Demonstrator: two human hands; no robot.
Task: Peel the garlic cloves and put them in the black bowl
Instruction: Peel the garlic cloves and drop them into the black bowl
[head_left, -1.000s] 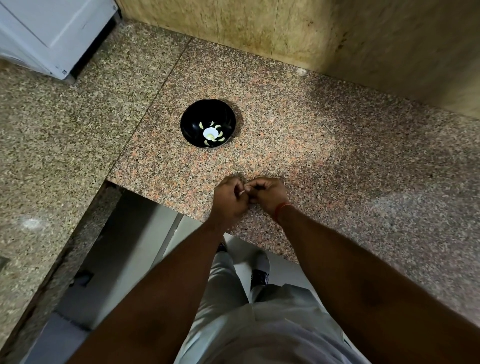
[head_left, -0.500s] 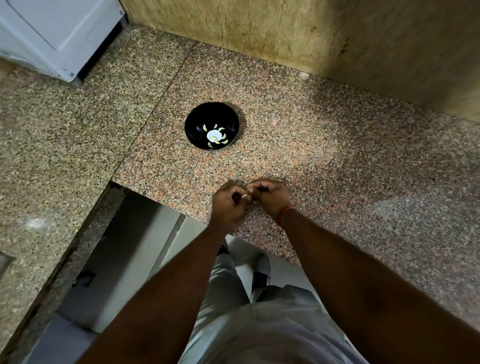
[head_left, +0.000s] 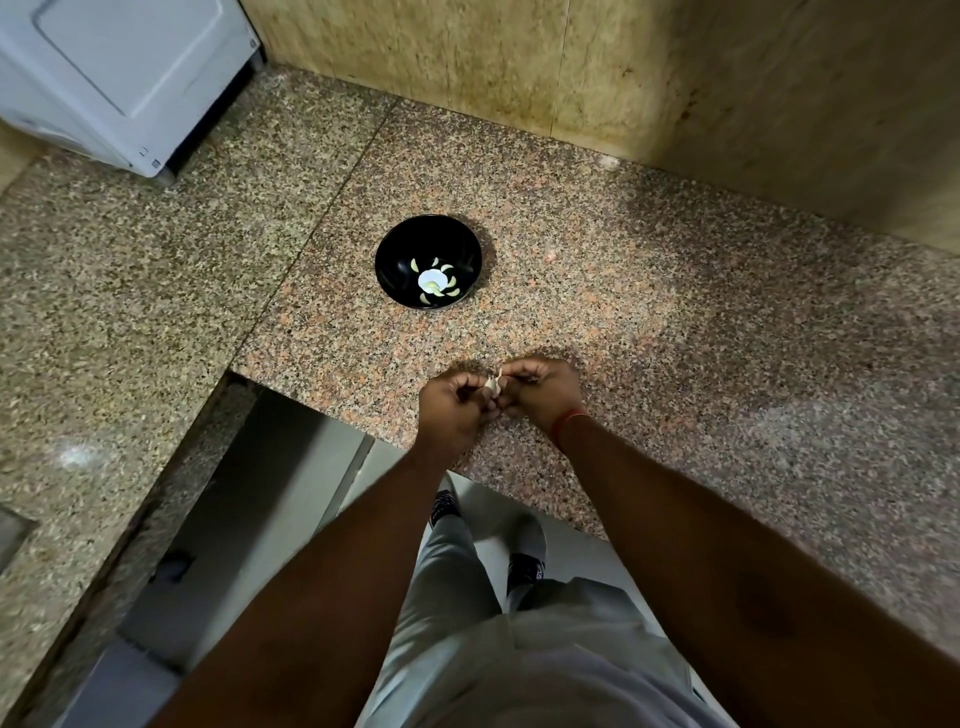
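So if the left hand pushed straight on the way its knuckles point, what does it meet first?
Probably the black bowl, beyond bare granite counter; the left hand points roughly that way, though depth is unclear.

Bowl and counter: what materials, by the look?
Bowl: glossy black, with a bright glare spot at its bottom; glazed ceramic or hard plastic, can't tell which. Counter: polished granite by the look, with speckled pink, grey and black grain, a soft sheen and a straight seam between slabs.
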